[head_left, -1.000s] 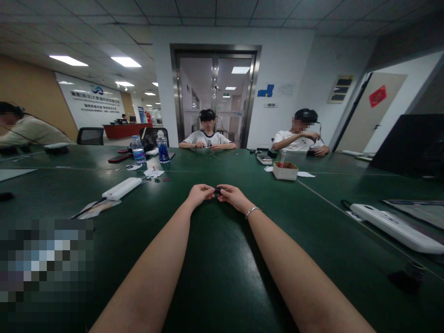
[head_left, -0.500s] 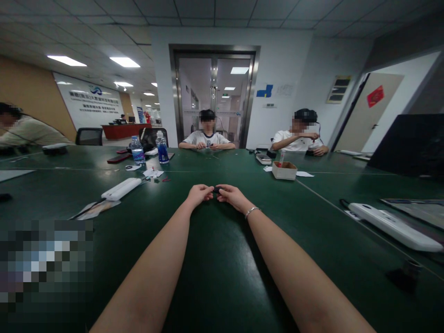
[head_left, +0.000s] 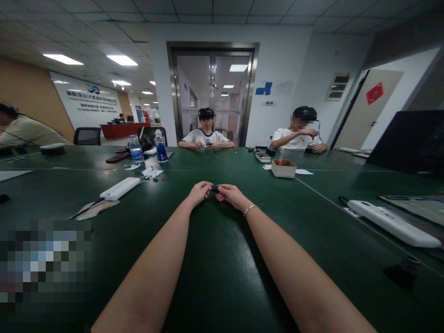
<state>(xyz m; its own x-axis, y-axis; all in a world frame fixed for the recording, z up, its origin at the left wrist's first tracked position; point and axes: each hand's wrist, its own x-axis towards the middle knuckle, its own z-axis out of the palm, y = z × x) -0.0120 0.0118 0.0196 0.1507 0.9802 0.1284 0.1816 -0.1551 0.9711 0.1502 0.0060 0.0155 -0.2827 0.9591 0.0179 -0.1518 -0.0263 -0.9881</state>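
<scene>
A small dark object (head_left: pixel 215 189) is left of the open box (head_left: pixel 283 172) and nearer than it, its ends pinched in the fingertips of the left hand (head_left: pixel 199 194) and the right hand (head_left: pixel 231 194), which stand close together over the green table (head_left: pixel 215 259). Farther left of the box stand a clear bottle (head_left: pixel 136 153) and a dark-blue bottle (head_left: pixel 161 150), with a long white case (head_left: pixel 120 188) on that side but nearer. Another white case (head_left: pixel 391 223) lies to the box's right, also nearer, and a co-worker in white (head_left: pixel 286 138) sits behind the box.
</scene>
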